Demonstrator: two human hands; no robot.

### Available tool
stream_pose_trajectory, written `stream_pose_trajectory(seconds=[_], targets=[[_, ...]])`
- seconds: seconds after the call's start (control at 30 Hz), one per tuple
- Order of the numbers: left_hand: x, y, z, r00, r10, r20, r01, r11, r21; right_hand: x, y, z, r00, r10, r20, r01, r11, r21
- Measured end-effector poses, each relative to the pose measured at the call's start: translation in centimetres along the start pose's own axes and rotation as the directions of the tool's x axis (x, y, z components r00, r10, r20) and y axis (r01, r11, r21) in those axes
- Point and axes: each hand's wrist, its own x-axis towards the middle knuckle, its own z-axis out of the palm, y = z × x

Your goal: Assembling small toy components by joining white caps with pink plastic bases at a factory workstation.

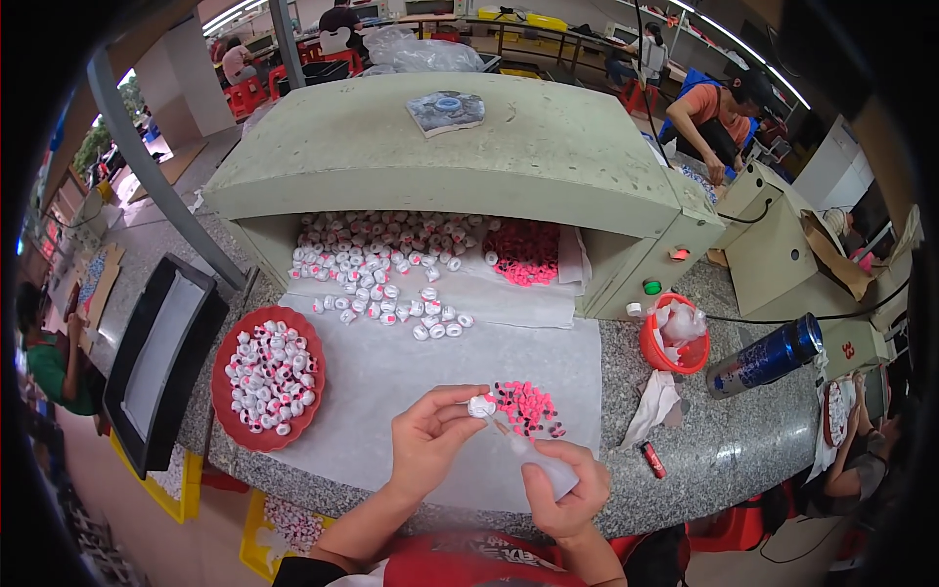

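Note:
Over the white paper sheet point(362, 445), my left hand point(423, 448) pinches a small round white piece point(480, 405) between thumb and fingertips. My right hand point(577, 497) is wrapped round a translucent white squeeze bottle point(546, 468), its thin nozzle tilted toward the white piece. Whether the tip touches the piece is too small to tell. Just beyond the bottle lies a loose heap of tiny pink and black pieces point(528, 407). A red scalloped bowl point(223, 406) at left is filled with similar white pieces. More white pieces point(377, 249) are heaped in the cabinet opening and spill onto the paper.
A pale green metal cabinet point(450, 186) spans the back, with pink pieces point(528, 256) inside. To the left stands a black tray point(147, 430). At right are an orange-red basket point(648, 350), a blue bottle point(763, 357) and a small red cylinder point(652, 460). Co-workers sit around.

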Motion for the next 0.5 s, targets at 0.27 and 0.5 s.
stream_pose_trajectory(seconds=[0.27,0.5], targets=[[-0.03,0.04,-0.02,0.999,0.023,0.022,-0.023,1.000,0.010,0.16,0.28,0.15,1.000,-0.028,0.010,0.028,1.000,0.002],[0.05,0.10,-0.07,0.995,0.090,0.028,-0.092,0.994,0.060,0.68,-0.12,-0.19,0.995,-0.069,0.067,0.069,0.998,0.000]])
